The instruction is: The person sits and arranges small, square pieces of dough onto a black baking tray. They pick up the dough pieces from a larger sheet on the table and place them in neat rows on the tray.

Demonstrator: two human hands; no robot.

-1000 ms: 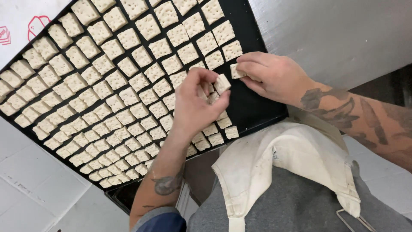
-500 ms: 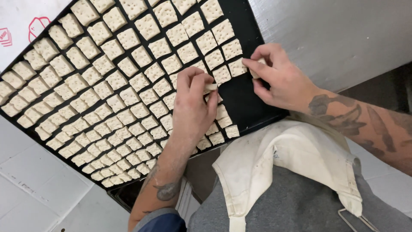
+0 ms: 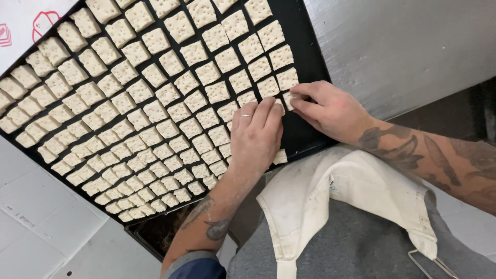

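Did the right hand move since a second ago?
Yes. The right hand slid inward along the black tray, from near its right edge toward the rows of dough squares, and now meets the left hand there.

A bakery kitchen — black baking tray (image 3: 310,57) of cut dough squares (image 3: 155,108); steel worktop (image 3: 413,46); cream apron (image 3: 336,196).

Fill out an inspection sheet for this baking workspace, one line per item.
Surface: grey metal worktop under a black baking tray.
Job's things: pale square dough pieces in tight rows on the tray.
Clutter: white paper with red marks at the top left corner.
Grippers: left hand flat on pieces; right hand pinching one piece at the row's end.
Cables: nothing seen.
Surroundings: white apron, pale tiled floor.
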